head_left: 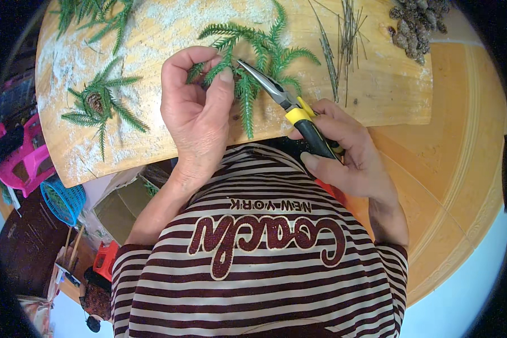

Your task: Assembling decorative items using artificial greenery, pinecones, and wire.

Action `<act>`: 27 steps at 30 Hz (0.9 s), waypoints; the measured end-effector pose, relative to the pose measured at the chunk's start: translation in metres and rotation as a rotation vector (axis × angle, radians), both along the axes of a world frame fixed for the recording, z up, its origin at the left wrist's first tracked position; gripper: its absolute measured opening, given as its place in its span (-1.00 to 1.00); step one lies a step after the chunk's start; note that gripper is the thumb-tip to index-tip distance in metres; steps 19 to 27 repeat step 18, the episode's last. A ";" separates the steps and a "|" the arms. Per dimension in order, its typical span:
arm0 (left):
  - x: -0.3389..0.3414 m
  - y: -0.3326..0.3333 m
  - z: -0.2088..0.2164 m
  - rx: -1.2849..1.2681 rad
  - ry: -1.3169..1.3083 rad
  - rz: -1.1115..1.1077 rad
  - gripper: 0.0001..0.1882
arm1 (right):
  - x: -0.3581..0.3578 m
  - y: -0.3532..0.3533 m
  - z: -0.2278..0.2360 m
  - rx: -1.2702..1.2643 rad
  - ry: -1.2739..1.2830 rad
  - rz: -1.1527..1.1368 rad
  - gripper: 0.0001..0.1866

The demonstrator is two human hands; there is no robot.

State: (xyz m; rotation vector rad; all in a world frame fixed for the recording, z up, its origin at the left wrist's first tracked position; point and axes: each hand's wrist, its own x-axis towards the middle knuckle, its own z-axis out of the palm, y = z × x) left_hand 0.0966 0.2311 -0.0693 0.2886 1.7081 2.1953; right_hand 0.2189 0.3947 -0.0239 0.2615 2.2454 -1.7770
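My left hand (200,104) pinches an artificial pine sprig (262,48) by one of its green branches, just above the wooden table. Long-nose pliers (276,90) with yellow and black handles are gripped in my right hand (349,149). Their tip reaches the middle of the sprig, close to my left fingertips; whether the jaws touch a wire there, I cannot tell. Left of my hands lies another green sprig (115,93) with a brown pine cone (94,102) at its centre.
Thin dark wire stems (343,50) lie right of the sprig, and a heap of pine cones (417,25) sits at the far right. More green sprigs (98,17) are at the far left. White flakes dust the wooden table (163,112). Below its left edge are a blue basket (63,201) and a cardboard box (118,211).
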 end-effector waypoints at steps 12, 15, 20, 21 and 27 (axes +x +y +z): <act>0.003 0.001 -0.006 -0.098 0.208 0.051 -0.70 | -0.003 -0.005 0.000 0.099 0.005 0.061 -0.62; 0.002 0.001 -0.005 -0.107 0.235 0.053 -0.69 | -0.003 -0.004 0.000 0.099 0.034 0.065 -0.61; 0.002 0.001 -0.004 -0.107 0.243 0.041 -0.68 | -0.002 -0.001 0.001 0.059 0.008 0.059 -0.59; 0.002 0.001 -0.004 -0.107 0.243 0.041 -0.68 | -0.002 -0.001 0.001 0.059 0.008 0.059 -0.59; 0.002 0.001 -0.004 -0.107 0.243 0.041 -0.68 | -0.002 -0.001 0.001 0.059 0.008 0.059 -0.59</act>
